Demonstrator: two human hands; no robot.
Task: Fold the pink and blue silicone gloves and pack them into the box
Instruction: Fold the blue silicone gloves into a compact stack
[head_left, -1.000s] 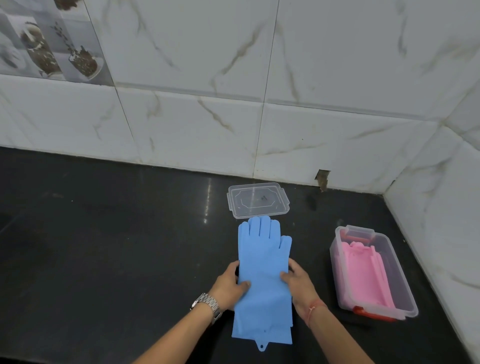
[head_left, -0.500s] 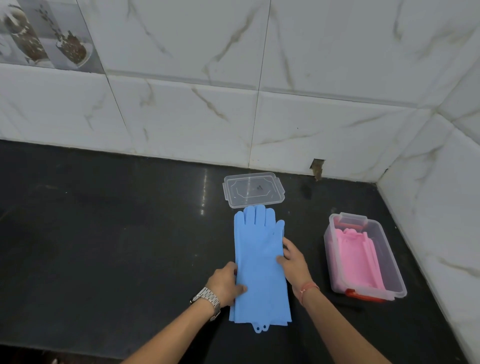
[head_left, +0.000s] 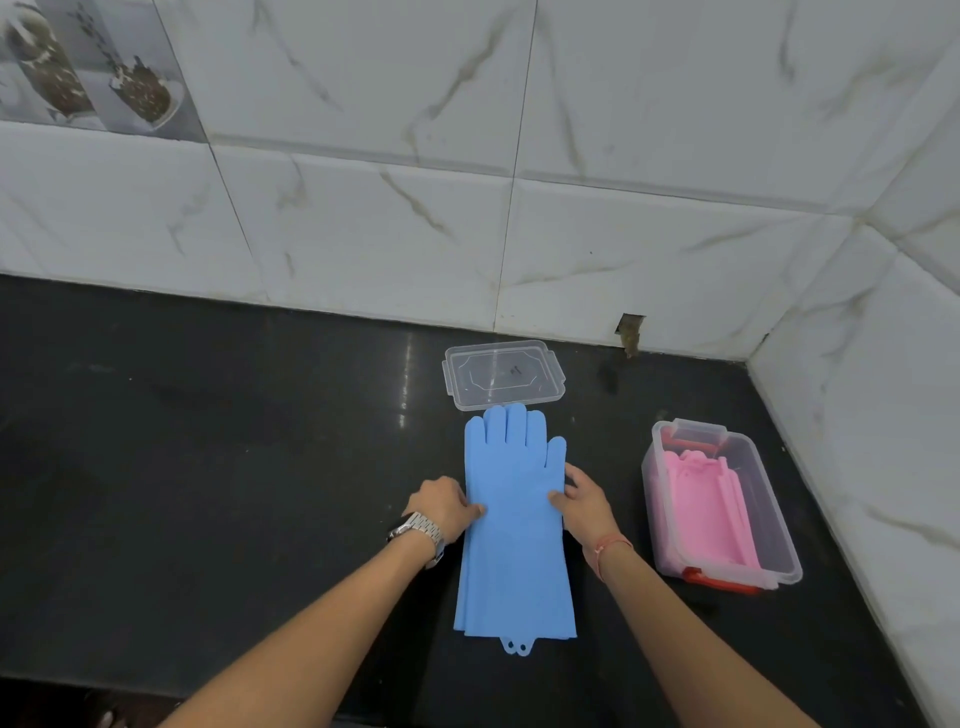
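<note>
The blue silicone gloves (head_left: 514, 525) lie stacked flat on the black counter, fingers pointing toward the wall, cuffs toward me. My left hand (head_left: 441, 506) rests at their left edge around the palm area, thumb on top of the blue silicone. My right hand (head_left: 582, 499) holds the right edge at the same height, fingertips over the rim. The folded pink gloves (head_left: 711, 514) lie inside the clear plastic box (head_left: 779, 540) to the right. The box's clear lid (head_left: 501, 374) lies flat just beyond the blue fingertips.
The black counter (head_left: 208, 467) runs left and ends at white marble-pattern wall tiles behind and on the right, forming a corner. A small hole in the wall (head_left: 629, 332) sits behind the box. The counter's front edge is near my elbows.
Both hands slid up along the blue gloves' edges from the cuff area toward the palm. The view shifted, so everything sits a bit lower and nearer.
</note>
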